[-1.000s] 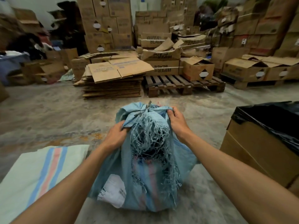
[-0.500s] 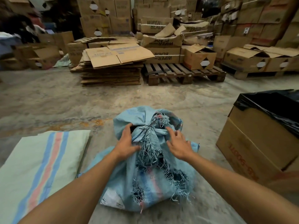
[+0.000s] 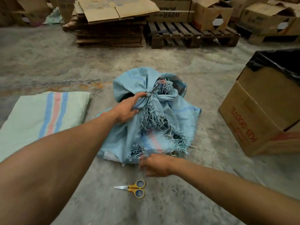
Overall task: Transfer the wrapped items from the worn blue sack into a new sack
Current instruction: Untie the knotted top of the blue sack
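Left fingers [image 3: 139,95]: curled round the tied neck of the worn blue sack [image 3: 129,133], probably pinning the knot taut for cutting.
Right fingers [image 3: 143,161]: blurred, loosely bent, holding nothing; can't tell more; lower centre, just above the scissors [image 3: 132,188], likely reaching for them.
Left hand [image 3: 126,108]: resting on the sack, frame centre.
Right hand [image 3: 156,165]: near the sack's frayed lower edge.
New sack [image 3: 40,114]: flat on the floor, left of frame, ready to receive.
Wrapped items: hidden inside the tied sack.
Obstacles: knot and frayed strands [image 3: 155,120]; lined cardboard box [image 3: 266,111] close at right.
Background: flattened cartons [image 3: 110,21], pallet [image 3: 191,33], upper frame.
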